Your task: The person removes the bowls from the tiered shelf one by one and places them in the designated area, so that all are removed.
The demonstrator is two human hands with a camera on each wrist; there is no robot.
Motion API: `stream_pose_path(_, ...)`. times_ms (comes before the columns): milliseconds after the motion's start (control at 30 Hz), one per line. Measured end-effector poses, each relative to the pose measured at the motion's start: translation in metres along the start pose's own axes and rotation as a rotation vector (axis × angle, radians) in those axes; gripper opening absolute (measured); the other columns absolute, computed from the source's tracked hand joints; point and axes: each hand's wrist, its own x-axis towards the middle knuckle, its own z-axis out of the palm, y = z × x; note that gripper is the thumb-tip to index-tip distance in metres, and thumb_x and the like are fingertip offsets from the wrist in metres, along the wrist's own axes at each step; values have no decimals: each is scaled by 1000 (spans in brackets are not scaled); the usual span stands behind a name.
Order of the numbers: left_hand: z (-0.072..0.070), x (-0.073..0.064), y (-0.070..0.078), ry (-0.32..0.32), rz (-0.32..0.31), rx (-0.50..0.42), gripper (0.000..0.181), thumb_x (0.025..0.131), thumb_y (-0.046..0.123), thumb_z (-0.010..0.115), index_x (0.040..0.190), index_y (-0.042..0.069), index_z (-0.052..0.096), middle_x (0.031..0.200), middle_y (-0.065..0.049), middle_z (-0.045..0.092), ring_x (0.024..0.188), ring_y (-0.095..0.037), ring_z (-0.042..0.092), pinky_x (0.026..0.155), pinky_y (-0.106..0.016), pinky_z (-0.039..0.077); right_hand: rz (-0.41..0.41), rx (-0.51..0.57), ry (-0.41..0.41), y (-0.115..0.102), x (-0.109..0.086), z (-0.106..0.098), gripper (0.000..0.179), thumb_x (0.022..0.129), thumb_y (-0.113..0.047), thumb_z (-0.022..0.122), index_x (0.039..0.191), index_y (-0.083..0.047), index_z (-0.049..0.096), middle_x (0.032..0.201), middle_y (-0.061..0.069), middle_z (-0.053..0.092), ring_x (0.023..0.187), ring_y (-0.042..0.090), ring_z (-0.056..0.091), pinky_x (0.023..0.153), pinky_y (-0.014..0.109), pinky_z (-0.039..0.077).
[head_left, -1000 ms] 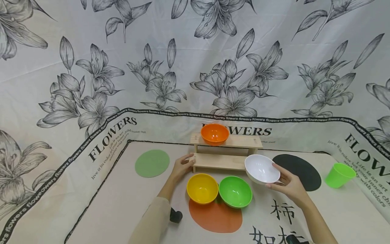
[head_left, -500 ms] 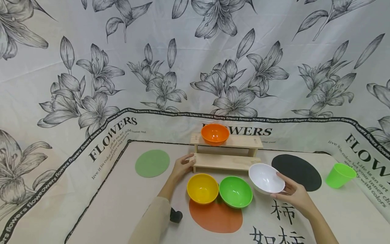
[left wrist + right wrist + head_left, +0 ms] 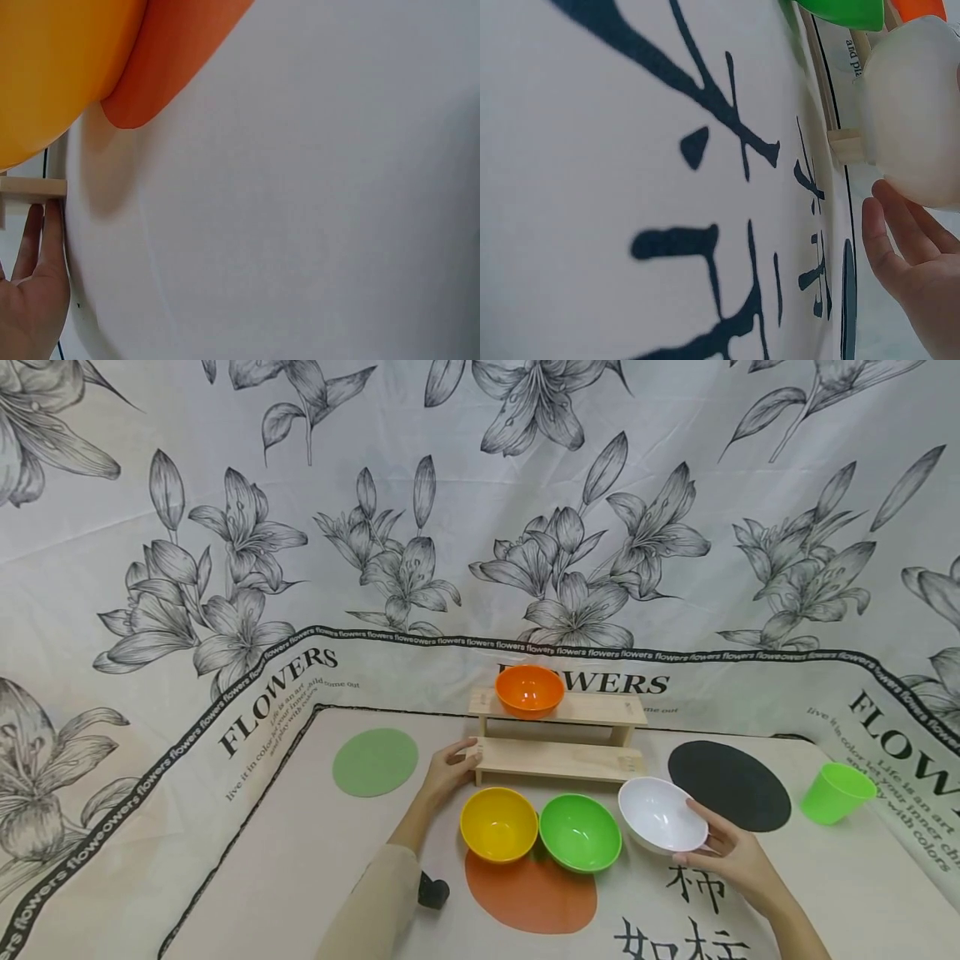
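Note:
A two-tier wooden shelf [image 3: 558,757] stands at the back, an orange bowl [image 3: 529,690] on its upper tier. At the left end of the lower tier, my left hand [image 3: 447,771] grips the board. The left wrist view shows two of its fingers [image 3: 51,232] reaching to the board end [image 3: 37,186]. My right hand [image 3: 731,856] holds a white bowl [image 3: 660,814] by its right side, thumb and fingers at the rim. That bowl is beside the green bowl [image 3: 580,832], in front of the shelf. A yellow bowl [image 3: 498,824] stands left of the green one.
A bright green cup [image 3: 836,793] stands at the far right. The printed cloth [image 3: 285,877] shows a black oval [image 3: 731,783], a light green circle [image 3: 375,762] and an orange patch [image 3: 528,897] partly under the bowls. A flower-printed curtain [image 3: 412,460] hangs behind.
My right hand has brought the white bowl from the right end of the lower tier toward me and slightly right, uncovering that shelf end. My left hand has stayed at the shelf.

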Motion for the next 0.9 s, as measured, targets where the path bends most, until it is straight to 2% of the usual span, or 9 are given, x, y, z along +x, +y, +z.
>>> stream_pose_path(200,0,-1,5,-21,-13,4,50,90,12,64,135,-1,49,124,-31,53,103,-29,60,94,-48,48,13,10,-14,5,-3,1,84,78,-8,76,144,7,27,144,36,25,99,-22,39,82,8,46)
stream_pose_path(500,-1,3,-6,22,-2,7,50,88,19,67,133,4,53,122,-28,55,103,-28,61,91,-40,52,5,29,-25,13,-4,3,82,76,-3,75,141,12,28,142,38,25,98,-19,44,80,10,49)
stream_pose_path(900,1,2,-3,35,1,23,48,88,18,67,132,4,54,117,-25,58,102,-29,62,88,-37,54,46,80,-66,14,-6,3,84,76,-1,75,141,14,24,143,40,19,96,-18,44,82,14,51)
